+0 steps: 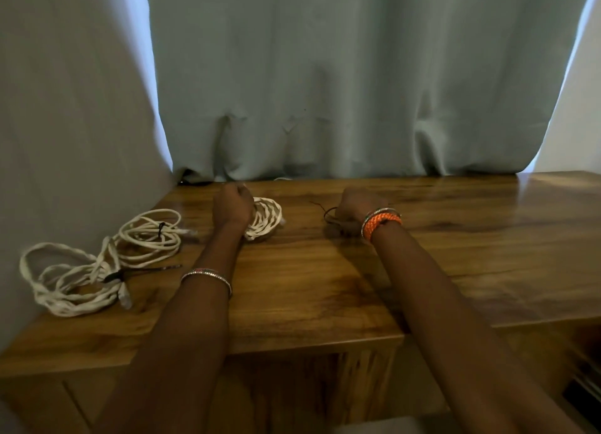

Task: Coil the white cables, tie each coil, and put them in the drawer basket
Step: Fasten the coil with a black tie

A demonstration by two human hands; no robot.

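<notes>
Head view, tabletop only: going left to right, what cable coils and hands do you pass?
Near-left tied coil → second tied coil → left hand gripping a third coil → right hand closed on dark ties.

The left of the table [325, 290] is crowded by two tied coils [97, 264]; its right half is left bare. The upper frame is closed off by a curtain [357, 92].
</notes>
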